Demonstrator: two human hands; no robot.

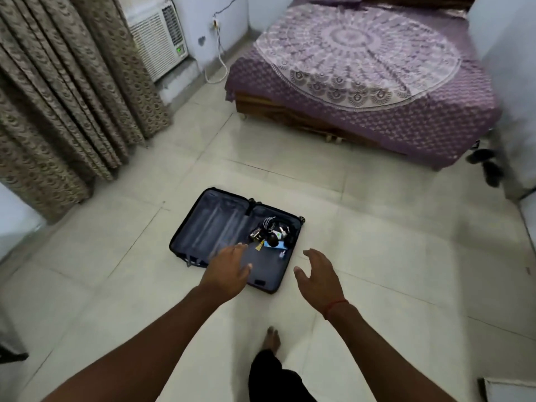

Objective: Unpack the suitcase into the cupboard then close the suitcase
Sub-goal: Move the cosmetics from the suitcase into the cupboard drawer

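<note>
Plainly both the left hand and right hand reach out spread and empty over the open suitcase on the floor, where a clutter of small items awaits unpacking, closing later.

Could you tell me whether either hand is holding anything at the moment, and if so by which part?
Nothing is held. The left hand and right hand are both open with fingers spread, reaching out above the open suitcase on the floor.
</note>
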